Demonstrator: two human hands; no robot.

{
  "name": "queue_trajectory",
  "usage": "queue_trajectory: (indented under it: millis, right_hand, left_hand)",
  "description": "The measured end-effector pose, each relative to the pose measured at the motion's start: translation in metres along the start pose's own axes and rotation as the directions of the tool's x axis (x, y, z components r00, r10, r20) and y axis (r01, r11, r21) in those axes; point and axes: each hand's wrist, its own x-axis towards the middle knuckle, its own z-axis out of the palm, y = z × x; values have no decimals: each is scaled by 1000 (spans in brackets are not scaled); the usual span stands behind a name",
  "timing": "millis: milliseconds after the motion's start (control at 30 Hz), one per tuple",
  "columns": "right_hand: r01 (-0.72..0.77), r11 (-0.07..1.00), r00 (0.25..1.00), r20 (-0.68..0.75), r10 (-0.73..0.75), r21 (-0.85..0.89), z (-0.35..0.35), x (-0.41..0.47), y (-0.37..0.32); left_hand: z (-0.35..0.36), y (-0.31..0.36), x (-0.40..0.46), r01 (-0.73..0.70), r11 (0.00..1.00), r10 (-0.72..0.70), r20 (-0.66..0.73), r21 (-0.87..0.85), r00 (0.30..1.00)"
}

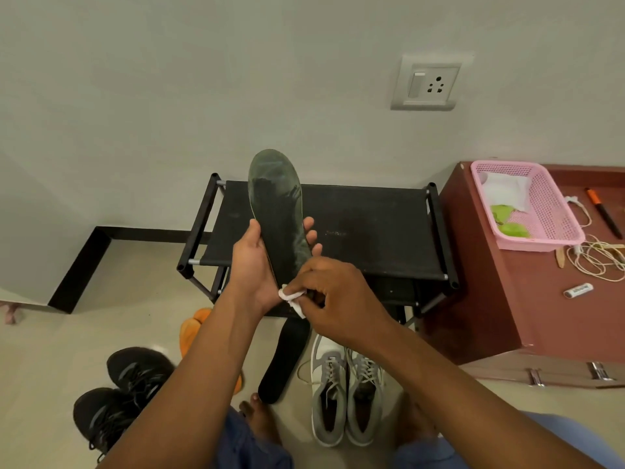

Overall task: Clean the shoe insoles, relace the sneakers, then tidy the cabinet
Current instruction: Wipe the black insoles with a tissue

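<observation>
The dark, flat, foot-shaped foam insole [275, 211] is held in the air above the front edge of the black fabric-topped shoe rack [365, 228], not resting on it. Its long axis runs near upright, toe end up toward the wall and heel end down toward the person. A pale smear shows along its right side.

The left hand [252, 265] grips the insole from behind at mid-length, thumb on the left edge and fingertips wrapping the right edge. The right hand [334, 296] pinches a small crumpled white wipe [292, 297] against the heel end. The right hand is therefore at the lower end of the long axis; a wiping stroke probably has to travel upward, away from the person, toward the toe. Exact contact between wipe and insole is partly hidden by the fingers.

A second black insole [284, 360] lies on the floor below the rack's front edge. A pair of grey and white laced sneakers [345, 387] stands just to its right. A pair of black sneakers [121, 397] lies well apart to the left.
</observation>
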Motion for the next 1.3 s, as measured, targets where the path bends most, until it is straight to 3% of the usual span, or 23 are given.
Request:
queue_trajectory:
  millis: [433,700,933,1100,1300]
  right_hand:
    - [-79,976,978,-203,38,-201,-4,-3,24]
    - [-165,946,929,-367,54,-280,-19,10,37]
    - [-269,932,876,-463,131,-244,-41,14,47]
    - [-228,954,896,-426,127,-196,-37,13,44]
    - [-127,979,964,-253,84,-158,-12,8,32]
  left_hand:
    - [3,0,0,-21,1000,21,-46,20,999]
    - [23,-22,-10,114,955,-138,70,274,988]
    - [30,-35,-14,187,892,-258,125,411,958]
    - [30,-33,-14,165,904,-216,88,393,973]
    - [25,-21,-10,112,949,-108,-28,296,994]
